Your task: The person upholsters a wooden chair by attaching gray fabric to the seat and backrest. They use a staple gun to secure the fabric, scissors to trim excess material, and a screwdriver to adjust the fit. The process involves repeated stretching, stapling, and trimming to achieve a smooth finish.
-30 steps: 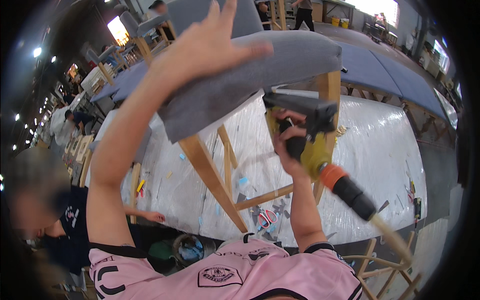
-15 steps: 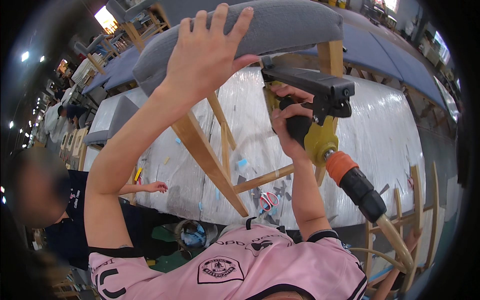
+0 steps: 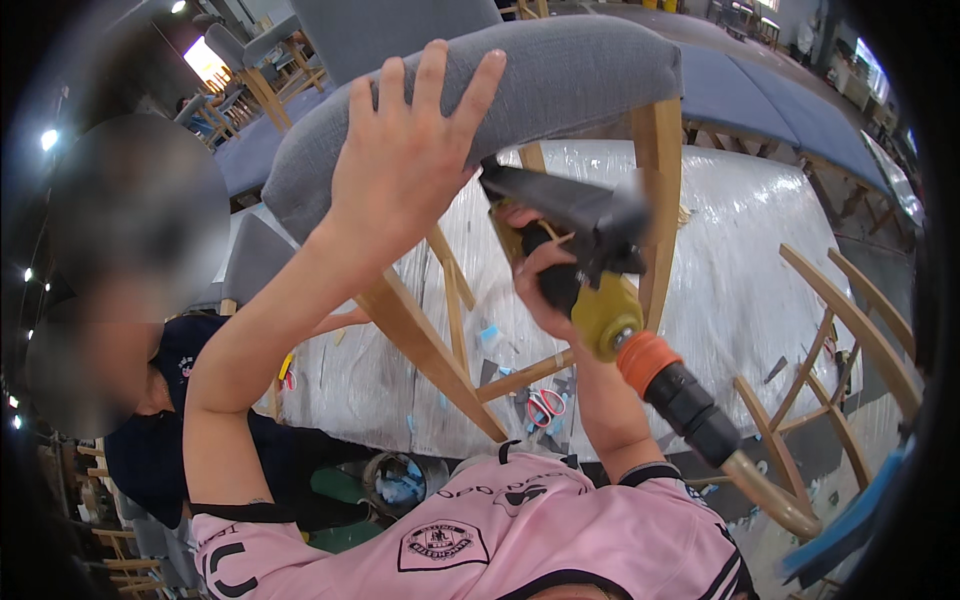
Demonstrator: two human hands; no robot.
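Left hand (image 3: pixel 405 165) pressed flat, fingers spread, on grey upholstered chair seat (image 3: pixel 560 75); right hand (image 3: pixel 540 285) wrapped tight around yellow pneumatic stapler (image 3: pixel 585 265) beneath the seat, beside wooden leg (image 3: pixel 660 200)

Both hands raised: left (image 3: pixel 400 165) spread, right (image 3: pixel 545 285) clenched.

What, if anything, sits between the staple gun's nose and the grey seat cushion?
Nothing visible. The right hand holds the staple gun with its nose up at the grey seat cushion's underside; the left hand presses the cushion beside it, not in the path.
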